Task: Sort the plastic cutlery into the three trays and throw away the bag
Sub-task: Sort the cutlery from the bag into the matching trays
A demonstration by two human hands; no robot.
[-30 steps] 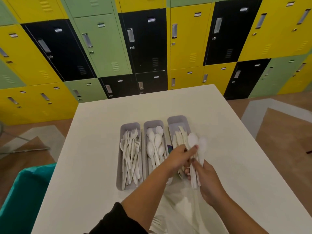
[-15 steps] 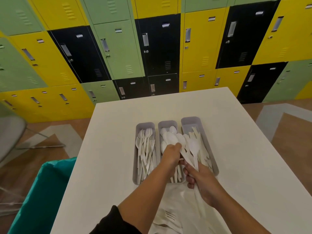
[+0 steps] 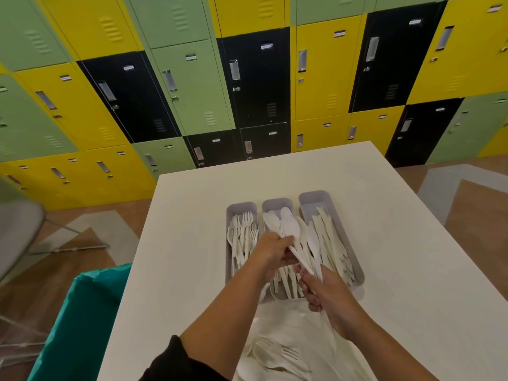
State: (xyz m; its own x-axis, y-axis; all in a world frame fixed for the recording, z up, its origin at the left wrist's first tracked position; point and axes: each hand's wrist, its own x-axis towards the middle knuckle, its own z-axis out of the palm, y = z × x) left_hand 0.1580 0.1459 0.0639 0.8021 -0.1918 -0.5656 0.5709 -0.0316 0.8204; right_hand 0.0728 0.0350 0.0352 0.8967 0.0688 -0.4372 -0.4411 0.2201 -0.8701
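Three grey trays stand side by side on the white table (image 3: 398,243): the left tray (image 3: 239,208) holds forks, the middle tray (image 3: 275,204) spoons, the right tray (image 3: 316,196) knives. My left hand (image 3: 270,253) hovers over the middle tray, pinching white spoons (image 3: 290,229) by their handles. My right hand (image 3: 323,295), just right of it at the trays' near end, grips a bunch of white cutlery (image 3: 313,243) that points away from me. The clear plastic bag (image 3: 288,353) lies near me, with forks still inside.
A bin with a teal liner (image 3: 82,312) stands at the table's left near corner. A wall of yellow, green and black lockers (image 3: 247,78) runs behind the table. A grey chair (image 3: 16,229) is at the far left.
My left hand has pulled spoons out of the bunch in my right hand and carried them left, over the middle tray. The view has shifted so the trays sit further right.
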